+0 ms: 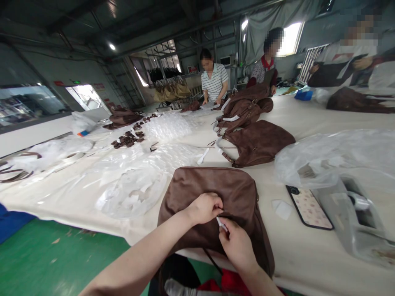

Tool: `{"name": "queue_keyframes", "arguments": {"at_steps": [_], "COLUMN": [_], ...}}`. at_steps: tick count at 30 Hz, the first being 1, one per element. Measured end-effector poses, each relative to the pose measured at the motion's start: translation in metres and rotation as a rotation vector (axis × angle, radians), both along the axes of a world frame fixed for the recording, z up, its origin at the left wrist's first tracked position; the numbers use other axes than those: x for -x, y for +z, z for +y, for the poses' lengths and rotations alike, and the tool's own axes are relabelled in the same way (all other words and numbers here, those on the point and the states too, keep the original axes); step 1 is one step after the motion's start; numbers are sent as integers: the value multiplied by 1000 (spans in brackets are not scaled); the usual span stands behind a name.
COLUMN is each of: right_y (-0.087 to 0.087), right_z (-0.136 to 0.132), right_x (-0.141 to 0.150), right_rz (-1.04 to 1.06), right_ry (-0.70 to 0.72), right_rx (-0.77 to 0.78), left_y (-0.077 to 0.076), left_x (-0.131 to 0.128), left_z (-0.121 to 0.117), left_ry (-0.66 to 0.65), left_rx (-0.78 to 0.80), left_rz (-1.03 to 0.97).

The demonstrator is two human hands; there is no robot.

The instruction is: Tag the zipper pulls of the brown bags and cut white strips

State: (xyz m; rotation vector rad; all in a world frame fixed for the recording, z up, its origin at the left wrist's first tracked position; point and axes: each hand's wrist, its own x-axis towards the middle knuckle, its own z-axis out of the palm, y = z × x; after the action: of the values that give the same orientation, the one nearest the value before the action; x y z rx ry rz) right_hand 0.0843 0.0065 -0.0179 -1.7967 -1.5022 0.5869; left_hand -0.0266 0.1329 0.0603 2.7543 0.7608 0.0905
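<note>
The brown bag (194, 185) lies on the worktop (296, 255), right under both hands. The right hand (239, 244) pinches a little white strip (221, 224). The left hand (206, 207) curls its fingers just beside that strip, on the bag (I can't tell what they hold). Past the hands lies another brown bag (262, 142). A phone (309, 207) lies to their right, and crinkly clear plastic (132, 193) to their left.

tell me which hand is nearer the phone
Right. The right hand is at the brown bag, left of the phone; the left hand, also at the bag, is farther left of the phone.
</note>
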Motion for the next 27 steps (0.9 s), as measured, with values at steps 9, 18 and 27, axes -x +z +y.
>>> {"name": "queue_keyframes", "arguments": {"at_steps": [9, 18, 27], "right_y": [-1, -16, -10], "right_z": [-7, 0, 10], "right_x": [-30, -35, -37], "right_rz": [-322, -317, -413], "right_ry": [-9, -95, -144], "right_rx": [81, -112, 36], "left_y": [4, -7, -9], "left_x": [-16, -19, -11], "left_z": [-26, -34, -25], "left_ry": [-69, -35, -43], "left_rx": [-215, -301, -230], "left_rz": [249, 187, 41]}}
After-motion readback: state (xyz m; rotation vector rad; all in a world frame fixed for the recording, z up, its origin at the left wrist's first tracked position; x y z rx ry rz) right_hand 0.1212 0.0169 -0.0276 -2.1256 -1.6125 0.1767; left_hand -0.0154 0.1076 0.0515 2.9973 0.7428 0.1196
